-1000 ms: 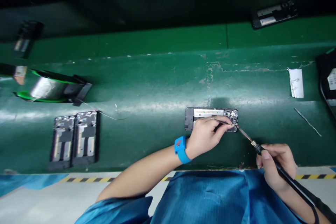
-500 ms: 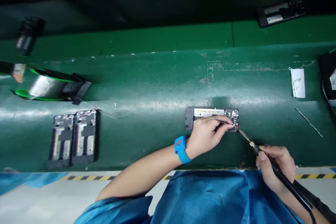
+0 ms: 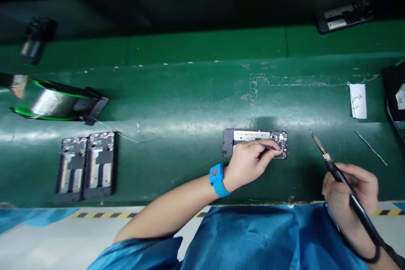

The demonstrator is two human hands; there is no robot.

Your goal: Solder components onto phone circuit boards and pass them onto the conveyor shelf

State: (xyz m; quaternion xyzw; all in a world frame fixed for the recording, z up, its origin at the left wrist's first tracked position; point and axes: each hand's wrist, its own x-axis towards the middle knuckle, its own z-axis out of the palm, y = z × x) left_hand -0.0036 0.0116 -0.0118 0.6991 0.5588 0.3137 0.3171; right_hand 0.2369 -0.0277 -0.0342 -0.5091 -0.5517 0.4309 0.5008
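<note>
An opened phone (image 3: 228,141) lies flat near the table's front edge, its circuit board showing at the right end. My left hand (image 3: 249,162) rests over its lower middle, closed on thin tweezers (image 3: 267,147) whose tips reach the board; whether they pinch a part is too small to tell. A small red bit (image 3: 287,153) shows at the phone's right edge. To the right, my right hand (image 3: 352,194) grips a soldering iron (image 3: 340,176) by its black handle. The iron's tip points up and left, apart from the phone.
Two opened phones (image 3: 100,164) lie side by side at left, below a solder wire spool (image 3: 52,103). A white piece (image 3: 358,101) and a wire strip (image 3: 371,147) lie at right. Further phones rest at the back, one at left (image 3: 36,40) and one at right (image 3: 344,16).
My right hand has drawn the soldering iron to the right, its tip moving away from the phone's edge. My left hand and the tweezers have stayed in place on the phone.
</note>
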